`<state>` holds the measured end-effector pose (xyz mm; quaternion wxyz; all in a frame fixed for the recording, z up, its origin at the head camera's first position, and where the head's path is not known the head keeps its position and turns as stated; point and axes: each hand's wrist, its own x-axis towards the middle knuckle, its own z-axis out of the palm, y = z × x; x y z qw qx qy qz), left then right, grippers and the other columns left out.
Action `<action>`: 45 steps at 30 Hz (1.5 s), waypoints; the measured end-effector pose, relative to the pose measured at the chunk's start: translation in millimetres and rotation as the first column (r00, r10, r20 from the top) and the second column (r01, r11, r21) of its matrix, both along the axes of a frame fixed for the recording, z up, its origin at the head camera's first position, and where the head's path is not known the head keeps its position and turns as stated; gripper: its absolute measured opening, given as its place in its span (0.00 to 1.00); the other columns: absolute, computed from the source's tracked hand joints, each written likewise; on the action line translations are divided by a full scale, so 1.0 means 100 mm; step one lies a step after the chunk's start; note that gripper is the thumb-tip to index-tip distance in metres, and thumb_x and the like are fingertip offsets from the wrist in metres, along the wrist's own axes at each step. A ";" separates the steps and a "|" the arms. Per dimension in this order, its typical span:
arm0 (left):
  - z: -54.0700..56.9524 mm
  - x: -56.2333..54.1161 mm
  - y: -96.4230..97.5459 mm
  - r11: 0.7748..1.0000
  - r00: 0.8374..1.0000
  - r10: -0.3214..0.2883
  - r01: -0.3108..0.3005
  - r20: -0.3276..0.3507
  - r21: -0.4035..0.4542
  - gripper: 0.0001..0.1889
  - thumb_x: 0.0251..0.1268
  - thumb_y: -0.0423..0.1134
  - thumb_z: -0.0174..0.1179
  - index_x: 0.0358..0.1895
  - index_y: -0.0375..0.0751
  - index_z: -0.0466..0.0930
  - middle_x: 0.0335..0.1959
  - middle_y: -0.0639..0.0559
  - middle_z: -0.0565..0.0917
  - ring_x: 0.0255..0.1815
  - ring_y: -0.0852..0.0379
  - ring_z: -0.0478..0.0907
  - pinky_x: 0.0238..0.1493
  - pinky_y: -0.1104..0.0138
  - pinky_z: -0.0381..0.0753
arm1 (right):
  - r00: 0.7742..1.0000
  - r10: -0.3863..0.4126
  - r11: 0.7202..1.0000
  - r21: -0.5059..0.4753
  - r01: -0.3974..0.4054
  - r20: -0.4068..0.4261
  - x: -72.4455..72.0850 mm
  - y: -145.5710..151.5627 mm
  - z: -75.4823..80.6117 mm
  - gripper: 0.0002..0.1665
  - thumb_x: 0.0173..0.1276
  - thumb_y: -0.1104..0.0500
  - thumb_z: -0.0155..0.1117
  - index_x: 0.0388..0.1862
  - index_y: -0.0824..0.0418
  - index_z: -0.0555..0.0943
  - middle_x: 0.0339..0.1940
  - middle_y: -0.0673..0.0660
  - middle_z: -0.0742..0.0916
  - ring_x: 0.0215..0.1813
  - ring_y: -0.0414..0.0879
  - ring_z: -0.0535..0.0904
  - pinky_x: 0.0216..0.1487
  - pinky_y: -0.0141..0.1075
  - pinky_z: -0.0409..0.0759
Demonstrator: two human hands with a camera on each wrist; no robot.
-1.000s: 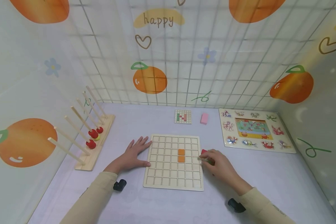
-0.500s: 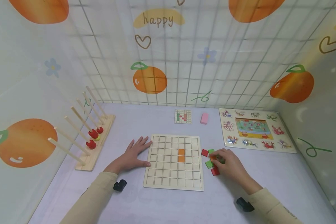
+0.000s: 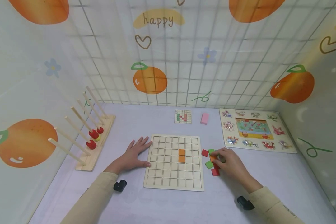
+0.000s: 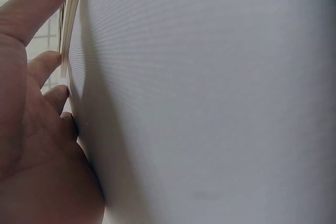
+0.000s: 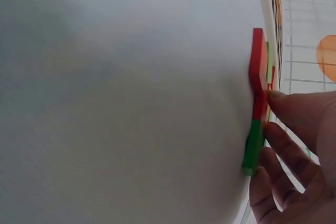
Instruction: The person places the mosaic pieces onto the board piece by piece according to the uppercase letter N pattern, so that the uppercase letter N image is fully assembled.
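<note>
A square wooden grid board [image 3: 168,174] lies mid-table with two orange tiles [image 3: 181,152] in adjoining cells. At its left edge my left hand [image 3: 133,155] rests with spread fingers, thumb and fingertips touching the rim. Right of the board is a small group of tiles: red [image 3: 204,153], green [image 3: 209,164] and another red tile [image 3: 215,172]. Over this group my right hand [image 3: 229,161] pinches an orange tile [image 3: 212,158] between thumb and fingers. In the right wrist view, a red tile [image 5: 257,59] and a green tile [image 5: 253,148] lie by the fingertips; the hand hides part of the group.
Behind the board are a small pattern card [image 3: 183,117] and a pink block [image 3: 204,118]. A sea-animal puzzle board [image 3: 257,130] lies at back right. On the left stands a wooden peg rack [image 3: 96,149] with red beads. Patterned curtains enclose the table.
My right hand has moved right, from the board's edge to the tile group, uncovering several tiles, and in the last half second has hardly moved. My left hand has stayed in place.
</note>
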<state>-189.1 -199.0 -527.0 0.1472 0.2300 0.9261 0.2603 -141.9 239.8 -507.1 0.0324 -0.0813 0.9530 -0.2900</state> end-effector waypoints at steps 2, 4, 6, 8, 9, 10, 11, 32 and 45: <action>0.00 0.00 0.00 1.000 1.000 0.002 -0.002 0.000 -0.001 0.56 0.53 0.66 0.71 0.83 0.53 0.53 0.85 0.52 0.44 0.84 0.48 0.32 0.80 0.48 0.24 | 1.000 0.003 1.000 0.002 -0.003 0.001 0.00 0.00 0.00 0.15 0.63 0.61 0.76 0.49 0.54 0.88 0.46 0.51 0.86 0.50 0.50 0.77 0.53 0.49 0.82; 0.00 0.01 0.00 1.000 1.000 0.003 -0.003 0.000 -0.003 0.56 0.53 0.66 0.71 0.83 0.54 0.53 0.85 0.52 0.44 0.85 0.48 0.32 0.80 0.48 0.24 | 1.000 0.007 1.000 0.004 -0.007 0.002 0.00 -0.01 0.00 0.15 0.63 0.61 0.77 0.49 0.54 0.88 0.47 0.52 0.87 0.50 0.50 0.77 0.53 0.50 0.83; 0.00 0.01 0.00 1.000 1.000 0.004 -0.004 -0.002 -0.005 0.55 0.53 0.66 0.71 0.83 0.54 0.53 0.85 0.52 0.44 0.85 0.48 0.32 0.80 0.48 0.24 | 1.000 0.010 1.000 0.005 -0.010 0.005 -0.01 -0.01 0.00 0.15 0.63 0.61 0.77 0.49 0.54 0.88 0.46 0.51 0.87 0.50 0.50 0.77 0.53 0.49 0.83; 0.01 0.01 0.00 1.000 1.000 0.005 -0.005 -0.004 -0.008 0.55 0.54 0.66 0.71 0.83 0.54 0.53 0.85 0.52 0.44 0.85 0.47 0.32 0.80 0.48 0.25 | 1.000 0.014 1.000 0.006 -0.014 0.006 -0.01 -0.01 0.00 0.16 0.62 0.61 0.77 0.50 0.54 0.88 0.46 0.51 0.86 0.49 0.49 0.77 0.52 0.48 0.83; 0.01 0.01 0.01 1.000 1.000 0.005 -0.005 -0.004 -0.009 0.55 0.54 0.66 0.71 0.83 0.54 0.53 0.85 0.52 0.44 0.85 0.47 0.32 0.80 0.48 0.25 | 1.000 0.016 1.000 0.007 -0.016 0.007 -0.02 -0.01 0.00 0.16 0.62 0.62 0.77 0.50 0.54 0.88 0.45 0.51 0.86 0.48 0.49 0.77 0.51 0.47 0.83; 0.01 0.01 0.01 1.000 1.000 0.006 -0.006 -0.004 -0.010 0.55 0.54 0.66 0.71 0.83 0.54 0.53 0.85 0.52 0.45 0.85 0.47 0.32 0.80 0.48 0.25 | 1.000 0.017 1.000 0.008 -0.018 0.006 -0.02 -0.01 0.00 0.16 0.62 0.62 0.77 0.50 0.54 0.88 0.45 0.51 0.86 0.47 0.48 0.76 0.50 0.46 0.82; 0.01 0.01 0.01 1.000 1.000 0.006 -0.006 -0.004 -0.011 0.55 0.54 0.66 0.71 0.83 0.53 0.53 0.85 0.51 0.45 0.84 0.47 0.32 0.80 0.48 0.25 | 1.000 0.019 1.000 0.010 -0.019 0.005 -0.02 -0.01 0.00 0.16 0.62 0.63 0.76 0.50 0.55 0.89 0.44 0.51 0.85 0.47 0.48 0.76 0.50 0.46 0.82; 0.02 0.01 0.01 1.000 1.000 0.002 -0.002 -0.004 -0.012 0.56 0.54 0.66 0.71 0.83 0.53 0.53 0.85 0.51 0.44 0.84 0.47 0.32 0.80 0.47 0.25 | 0.999 0.011 1.000 0.003 -0.011 0.030 -0.06 0.02 -0.03 0.15 0.65 0.62 0.75 0.50 0.55 0.86 0.40 0.49 0.85 0.42 0.47 0.75 0.43 0.41 0.80; 0.02 0.00 0.02 0.999 1.000 0.011 -0.011 0.009 -0.036 0.56 0.53 0.67 0.70 0.83 0.54 0.52 0.85 0.52 0.44 0.85 0.48 0.32 0.81 0.48 0.25 | 0.999 0.022 0.999 -0.043 -0.021 0.044 -0.05 0.04 0.02 0.15 0.68 0.62 0.71 0.53 0.53 0.84 0.34 0.48 0.83 0.38 0.46 0.74 0.36 0.37 0.76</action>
